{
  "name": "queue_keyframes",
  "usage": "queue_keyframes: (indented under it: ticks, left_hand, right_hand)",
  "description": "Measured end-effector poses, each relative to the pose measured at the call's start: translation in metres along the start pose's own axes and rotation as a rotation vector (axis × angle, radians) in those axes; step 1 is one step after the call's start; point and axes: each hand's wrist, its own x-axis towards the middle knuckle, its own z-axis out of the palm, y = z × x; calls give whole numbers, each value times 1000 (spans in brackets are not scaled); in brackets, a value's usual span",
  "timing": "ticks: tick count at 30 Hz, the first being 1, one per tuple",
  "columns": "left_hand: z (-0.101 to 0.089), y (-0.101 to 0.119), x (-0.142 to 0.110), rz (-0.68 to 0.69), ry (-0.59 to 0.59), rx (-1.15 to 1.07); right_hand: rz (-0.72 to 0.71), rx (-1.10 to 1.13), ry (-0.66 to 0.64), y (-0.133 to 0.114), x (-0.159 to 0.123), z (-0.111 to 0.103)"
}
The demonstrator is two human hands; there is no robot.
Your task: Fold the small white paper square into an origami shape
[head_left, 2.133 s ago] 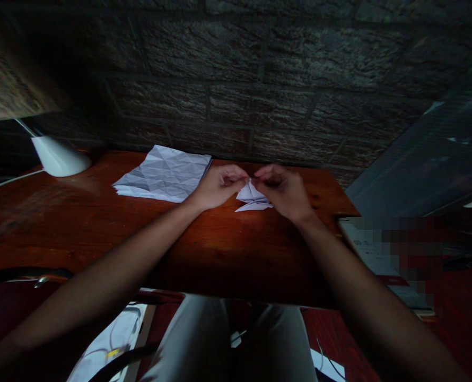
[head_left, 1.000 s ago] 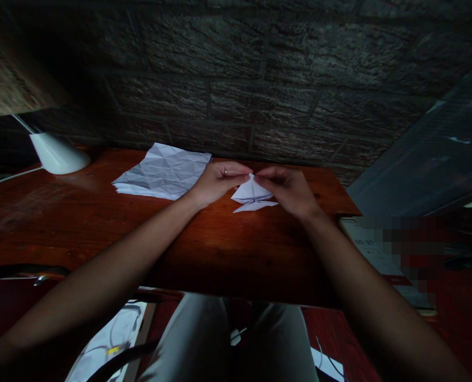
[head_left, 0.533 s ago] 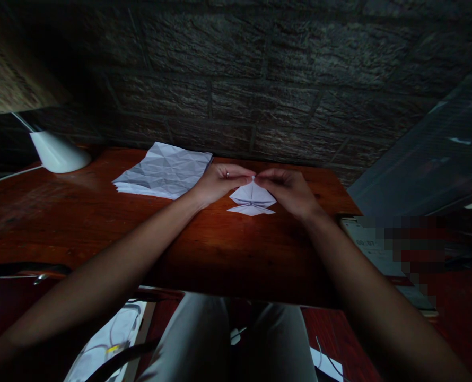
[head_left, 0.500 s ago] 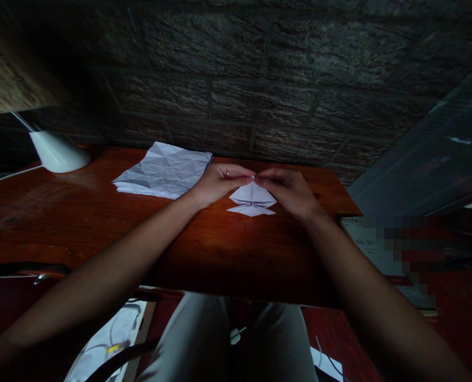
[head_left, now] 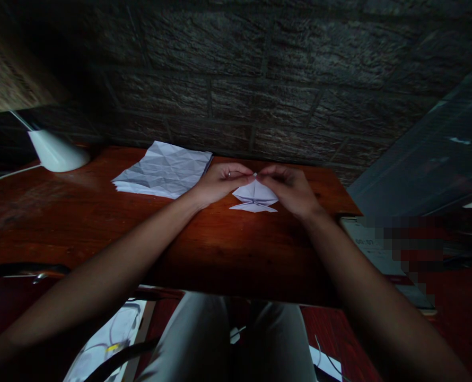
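A white origami paper (head_left: 255,193) with a pointed top and a wide, layered lower end is between my hands, just over the wooden table. My left hand (head_left: 220,183), with a ring on one finger, pinches its top tip from the left. From the right, my right hand (head_left: 289,188) pinches the same tip, thumb and index finger closed. The fingertips of both hands nearly meet there and cover part of the point. Beside my left hand lies a stack of creased white paper sheets (head_left: 162,170).
The wooden table (head_left: 80,217) backs onto a dark stone-block wall (head_left: 236,79). A lamp with a white base (head_left: 57,151) stands at the left. Past the table's right edge is a screen-like panel (head_left: 363,239), partly pixelated. Below the front edge, my legs (head_left: 196,339) show.
The origami paper and both my hands' fingertips have shifted very slightly right and up. Both hands keep their pinch at the tip.
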Motion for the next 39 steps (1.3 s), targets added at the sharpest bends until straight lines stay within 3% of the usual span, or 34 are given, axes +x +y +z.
queue_keyframes:
  ticks: [5, 13, 27, 34, 39]
  left_hand:
    - [2, -2, -1, -55, -74, -50]
    - [2, -3, -1, -21, -63, -29]
    - [7, -6, -2, 281, 43, 240]
    - [5, -4, -2, 288, 79, 266]
    - [-2, 0, 0, 202, 16, 234]
  right_hand:
    - [-17, -22, -3, 0, 0, -1]
    - [11, 5, -36, 1, -1, -2]
    - [-21, -8, 17, 7, 2, -2]
    - [-34, -1, 12, 6, 1, -1]
    - [-19, -3, -32, 6, 0, -1]
